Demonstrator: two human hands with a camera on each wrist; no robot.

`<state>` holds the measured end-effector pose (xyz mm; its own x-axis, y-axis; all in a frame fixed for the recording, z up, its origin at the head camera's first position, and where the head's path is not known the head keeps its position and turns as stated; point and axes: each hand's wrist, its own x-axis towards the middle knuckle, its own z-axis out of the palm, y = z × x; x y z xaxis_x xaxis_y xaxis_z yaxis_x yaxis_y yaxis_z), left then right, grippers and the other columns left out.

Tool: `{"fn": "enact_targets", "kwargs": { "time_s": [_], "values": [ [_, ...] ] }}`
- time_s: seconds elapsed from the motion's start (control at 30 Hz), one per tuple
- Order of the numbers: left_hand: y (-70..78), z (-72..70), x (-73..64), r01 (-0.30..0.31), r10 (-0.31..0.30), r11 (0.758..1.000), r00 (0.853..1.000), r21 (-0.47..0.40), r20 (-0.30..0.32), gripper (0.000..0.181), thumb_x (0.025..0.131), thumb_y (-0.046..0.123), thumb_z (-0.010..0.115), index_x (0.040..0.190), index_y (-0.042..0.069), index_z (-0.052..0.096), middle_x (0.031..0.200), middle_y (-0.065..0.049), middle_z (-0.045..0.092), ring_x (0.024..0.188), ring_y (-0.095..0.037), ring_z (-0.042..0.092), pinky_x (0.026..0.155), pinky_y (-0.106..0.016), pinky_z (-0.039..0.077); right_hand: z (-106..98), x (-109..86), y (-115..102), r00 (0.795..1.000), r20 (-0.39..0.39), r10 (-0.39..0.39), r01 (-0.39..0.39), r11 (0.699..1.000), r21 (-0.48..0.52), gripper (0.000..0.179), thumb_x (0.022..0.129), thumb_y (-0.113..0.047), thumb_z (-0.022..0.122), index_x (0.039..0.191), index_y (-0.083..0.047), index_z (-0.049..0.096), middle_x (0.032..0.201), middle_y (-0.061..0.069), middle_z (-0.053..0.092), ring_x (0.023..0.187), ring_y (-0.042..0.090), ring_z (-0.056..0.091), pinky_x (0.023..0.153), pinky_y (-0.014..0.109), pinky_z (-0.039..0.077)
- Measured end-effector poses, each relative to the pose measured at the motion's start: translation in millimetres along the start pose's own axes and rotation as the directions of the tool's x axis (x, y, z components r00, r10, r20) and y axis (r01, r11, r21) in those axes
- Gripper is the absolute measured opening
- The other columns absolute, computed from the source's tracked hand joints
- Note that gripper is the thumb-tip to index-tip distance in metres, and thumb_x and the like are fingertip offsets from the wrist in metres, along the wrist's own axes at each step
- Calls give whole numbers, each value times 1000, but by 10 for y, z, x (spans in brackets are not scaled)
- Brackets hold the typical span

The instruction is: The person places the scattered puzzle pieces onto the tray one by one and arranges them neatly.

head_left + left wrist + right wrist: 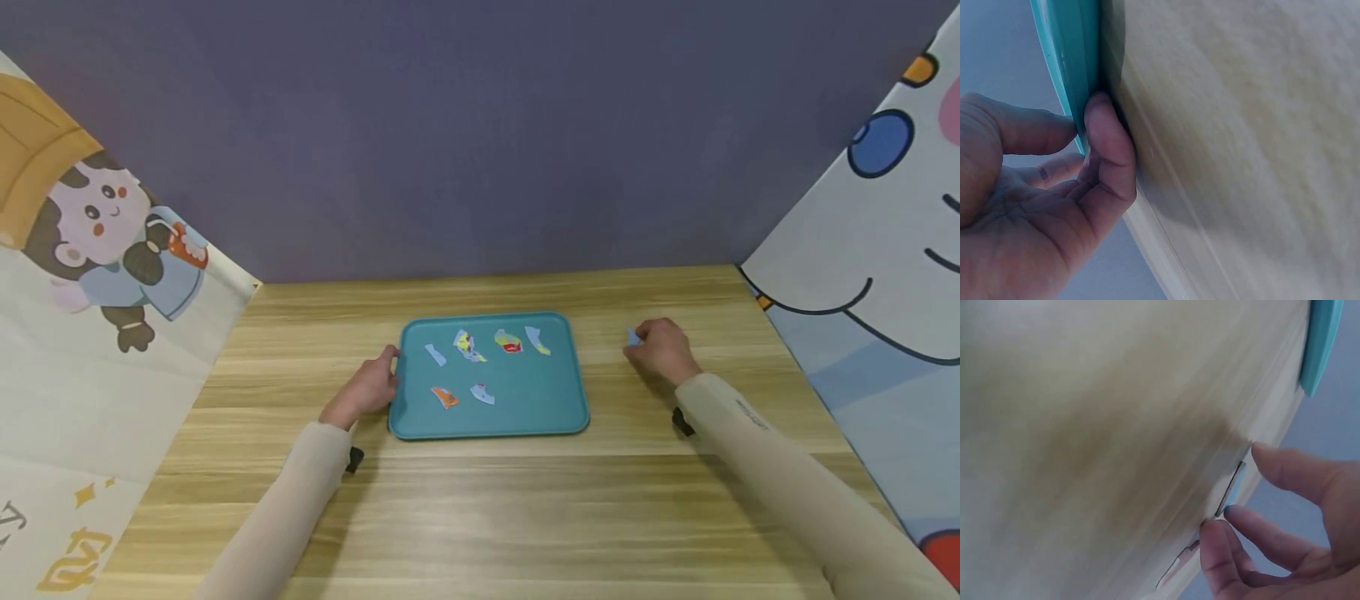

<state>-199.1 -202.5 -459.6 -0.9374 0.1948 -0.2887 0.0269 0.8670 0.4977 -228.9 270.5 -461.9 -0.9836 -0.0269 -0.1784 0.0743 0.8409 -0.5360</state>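
In the head view my left hand (369, 385) grips the left rim of a teal tray (517, 421). The left wrist view shows the thumb on the tray's rim (1063, 56) and curled fingers against its outer side. To the right of the tray, my right hand (662, 350) is low over the wooden table, fingertips around a light-blue puzzle piece (633, 337). Seen from the right wrist, this thin flat piece (1232, 490) lies between the thumb and a fingertip. A second flat piece (1175, 567) shows beside the other fingers, partly hidden by them.
Several irregular puzzle pieces lie apart in the tray, among them an orange one (445, 397), a red-and-yellow one (508, 341) and a pale blue one (537, 340). A dark wall (487, 150) stands behind the table (525, 517), with printed panels on both sides.
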Motion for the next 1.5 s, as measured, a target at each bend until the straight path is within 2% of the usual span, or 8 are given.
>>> {"fn": "enact_targets", "kwargs": {
  "time_s": [0.4,0.63,0.87,1.07,1.3,1.5],
  "values": [
    [-8,12,-2,-15,15,1000,1000,5,-13,44,95,4,47,137,1,33,79,-11,57,65,-21,53,58,-32,46,64,79,-82,994,-64,-87,84,995,-48,27,86,-3,59,108,11,61,106,28,61,97,44,56,84,53,44],
    [11,0,-22,-20,21,1000,1000,7,-13,45,94,3,46,137,-1,33,78,-11,56,65,-21,53,57,-32,45,65,89,-75,997,-60,-43,43,999,4,26,80,-5,61,103,6,64,102,23,62,97,44,52,81,54,44],
    [17,3,-19,-20,20,1000,1000,2,-14,45,95,5,46,138,0,33,75,-10,55,62,-20,52,55,-31,44,60,75,-114,994,-96,-54,57,998,30,22,82,-11,65,100,3,66,97,18,64,90,37,56,75,47,47],
    [6,-2,-17,-11,11,1000,1000,-2,-13,45,95,5,46,138,0,32,75,-10,55,62,-20,53,55,-31,45,-1,1,-273,987,-114,-110,116,992,47,20,84,-12,69,100,1,68,92,15,65,79,27,60,69,40,49],
    [-4,0,-1,1,-1,1000,1000,-1,-3,45,96,5,46,138,1,31,79,-11,56,67,-21,54,58,-32,46,-71,-130,-496,977,-147,-157,169,983,67,20,82,-10,69,99,1,68,94,16,66,83,28,60,73,42,48],
    [-5,15,9,5,-5,1000,1000,-3,-4,46,96,5,46,139,1,31,79,-11,56,66,-21,54,58,-32,46,-10,-262,-738,956,-169,-240,253,965,61,17,80,-9,69,95,0,70,88,12,67,77,23,60,67,40,49]
  ]
}}
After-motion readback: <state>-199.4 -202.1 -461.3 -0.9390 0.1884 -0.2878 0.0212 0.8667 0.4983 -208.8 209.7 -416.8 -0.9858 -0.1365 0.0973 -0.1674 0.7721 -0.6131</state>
